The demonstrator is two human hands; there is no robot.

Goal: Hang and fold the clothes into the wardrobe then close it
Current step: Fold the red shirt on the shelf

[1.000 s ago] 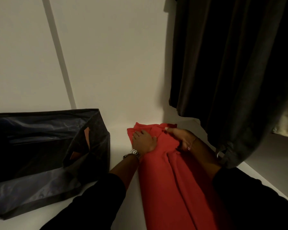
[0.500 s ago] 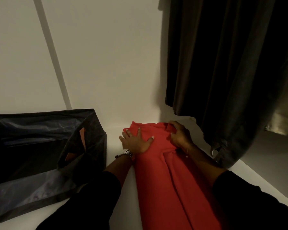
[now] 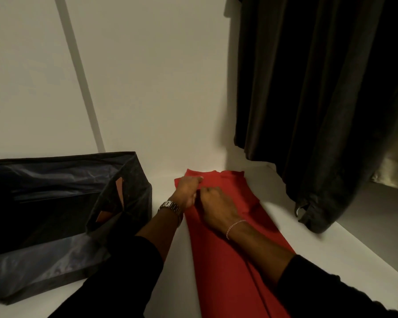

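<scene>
Red garment pressed flat on wardrobe shelf

Red garment is laid lengthwise at lower centre on the white shelf. Its far end is pressed by the left hand and right hand, side by side; fingers look loosely bent, grip unclear.

A red garment lies flat on the white wardrobe shelf, folded lengthwise into a long strip running from lower centre of the frame toward the back wall
</scene>
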